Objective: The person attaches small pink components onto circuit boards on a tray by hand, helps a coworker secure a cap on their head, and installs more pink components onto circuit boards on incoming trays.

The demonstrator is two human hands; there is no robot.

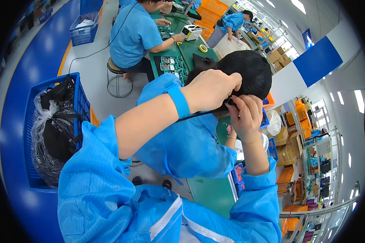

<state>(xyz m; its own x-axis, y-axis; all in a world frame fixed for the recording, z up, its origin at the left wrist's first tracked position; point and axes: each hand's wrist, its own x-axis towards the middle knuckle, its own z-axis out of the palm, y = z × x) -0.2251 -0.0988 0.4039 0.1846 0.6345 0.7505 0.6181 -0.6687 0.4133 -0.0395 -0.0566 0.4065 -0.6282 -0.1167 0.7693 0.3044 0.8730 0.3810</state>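
Note:
My left hand (215,90) is raised, its fingers curled at the back of the dark head (247,69) of a person in blue seated close in front of me. What its fingertips hold is hidden. A blue band (178,101) circles my left wrist. Just right of it, my right hand (247,114) pinches a small black piece (230,101) between thumb and fingers. A thin black strap (198,114) runs from near the fingers toward the lower left, below my left wrist. Whether strap and piece are joined, I cannot tell.
A blue crate (80,101) with black items in clear plastic stands at left. Green benches (205,190) carry circuit boards (171,64) and a yellow tape roll (203,48). Another worker (134,36) sits on a stool ahead. Racks and cardboard boxes (288,152) line the right.

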